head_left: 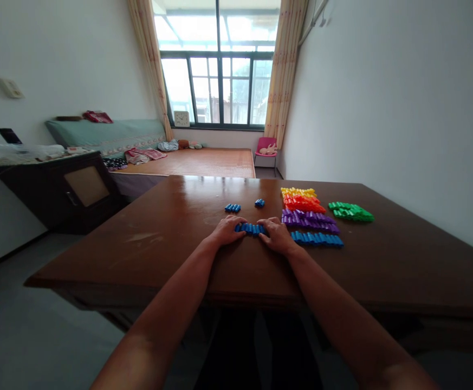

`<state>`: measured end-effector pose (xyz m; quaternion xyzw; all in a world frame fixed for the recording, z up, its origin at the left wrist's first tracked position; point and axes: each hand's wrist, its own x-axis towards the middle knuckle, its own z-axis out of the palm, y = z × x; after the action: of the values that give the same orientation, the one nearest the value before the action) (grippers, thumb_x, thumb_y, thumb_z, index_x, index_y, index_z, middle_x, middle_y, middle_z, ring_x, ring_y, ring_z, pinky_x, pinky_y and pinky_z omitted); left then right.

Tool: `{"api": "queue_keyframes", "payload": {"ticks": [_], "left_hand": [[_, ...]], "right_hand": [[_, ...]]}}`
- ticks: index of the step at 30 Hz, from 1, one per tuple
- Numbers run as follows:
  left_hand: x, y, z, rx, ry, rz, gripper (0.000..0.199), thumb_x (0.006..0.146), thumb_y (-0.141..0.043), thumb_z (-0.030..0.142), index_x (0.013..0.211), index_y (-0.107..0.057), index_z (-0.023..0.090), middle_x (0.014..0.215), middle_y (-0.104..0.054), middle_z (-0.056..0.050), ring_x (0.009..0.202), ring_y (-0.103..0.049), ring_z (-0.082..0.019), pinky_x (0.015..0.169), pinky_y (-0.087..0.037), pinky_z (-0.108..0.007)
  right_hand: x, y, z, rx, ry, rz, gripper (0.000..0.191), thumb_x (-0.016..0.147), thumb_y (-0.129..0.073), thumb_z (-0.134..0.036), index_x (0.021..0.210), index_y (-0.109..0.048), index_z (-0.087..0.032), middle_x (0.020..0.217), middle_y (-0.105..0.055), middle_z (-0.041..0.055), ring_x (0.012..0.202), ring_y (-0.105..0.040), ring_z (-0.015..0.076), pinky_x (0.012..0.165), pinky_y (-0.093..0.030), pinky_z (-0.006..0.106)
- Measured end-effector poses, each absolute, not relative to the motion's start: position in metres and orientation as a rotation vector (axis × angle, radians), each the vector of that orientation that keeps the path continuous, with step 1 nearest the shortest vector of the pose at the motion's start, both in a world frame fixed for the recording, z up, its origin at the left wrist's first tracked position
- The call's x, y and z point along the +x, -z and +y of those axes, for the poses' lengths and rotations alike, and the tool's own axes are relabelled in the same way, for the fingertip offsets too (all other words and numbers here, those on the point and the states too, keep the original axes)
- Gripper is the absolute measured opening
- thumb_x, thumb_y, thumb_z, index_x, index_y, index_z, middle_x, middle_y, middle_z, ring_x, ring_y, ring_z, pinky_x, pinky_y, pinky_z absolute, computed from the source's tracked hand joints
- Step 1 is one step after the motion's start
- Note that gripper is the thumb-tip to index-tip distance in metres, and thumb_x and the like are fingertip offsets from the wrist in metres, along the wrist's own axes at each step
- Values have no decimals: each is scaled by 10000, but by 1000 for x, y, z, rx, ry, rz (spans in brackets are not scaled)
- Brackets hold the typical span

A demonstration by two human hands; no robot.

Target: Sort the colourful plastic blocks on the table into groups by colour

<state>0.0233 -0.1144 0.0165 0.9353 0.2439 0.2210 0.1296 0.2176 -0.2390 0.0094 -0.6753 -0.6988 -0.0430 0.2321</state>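
A short row of small shiny blue rolls (253,229), lying side by side, sits on the brown table between my hands. My left hand (228,230) curls its fingers round the row's left end. At the right end, my right hand (276,234) presses in with bent fingers and thumb. What the rolls are made of is too small to tell. Just beyond lie two smaller blue groups, one on the left (232,208) and one on the right (259,203). A longer row of blue rolls (317,239) lies to the right of my right hand.
Behind the long blue row are purple rolls (309,219), red-orange rolls (303,203) and yellow rolls (298,192). Green rolls (350,212) lie farther right. The brown table (147,265) has its front edge near me. A bed (215,160) and a pink chair (265,144) stand beyond.
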Motion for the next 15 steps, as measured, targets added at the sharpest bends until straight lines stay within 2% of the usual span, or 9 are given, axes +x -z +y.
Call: {"api": "queue_keyframes", "payload": {"ticks": [6, 9, 11, 15], "left_hand": [[36, -26, -123, 2698, -914, 676, 341, 782, -654, 269, 1123, -657, 262, 1164, -651, -25, 1154, -538, -232, 1027, -417, -388], [50, -34, -137, 2733, -890, 563, 345, 794, -652, 284, 1139, -649, 267, 1155, -654, -20, 1119, -553, -220, 1022, -415, -376], [64, -39, -151, 2760, -843, 480, 343, 797, -655, 298, 1139, -649, 273, 1161, -654, -16, 1124, -549, -221, 1019, -413, -374], [103, -46, -182, 2787, -798, 405, 352, 800, -658, 319, 1151, -641, 292, 1190, -649, -14, 1173, -520, -238, 1010, -407, -397]], "right_hand": [[249, -32, -270, -1835, 146, -1807, 391, 823, -603, -282, 1209, -597, -225, 1178, -656, 95, 1158, -514, 269, 956, -414, 430], [312, -35, -313, -1764, 40, -1628, 392, 821, -585, -299, 1202, -599, -207, 1162, -661, 98, 1040, -600, 243, 929, -465, 400], [358, -29, -344, -1781, -53, -1436, 400, 819, -572, -327, 1198, -596, -200, 1115, -674, 103, 948, -641, 229, 854, -514, 379], [417, -7, -383, -1828, -75, -1261, 398, 781, -596, -369, 1139, -630, -199, 1075, -685, 104, 984, -640, 241, 855, -525, 384]]}}
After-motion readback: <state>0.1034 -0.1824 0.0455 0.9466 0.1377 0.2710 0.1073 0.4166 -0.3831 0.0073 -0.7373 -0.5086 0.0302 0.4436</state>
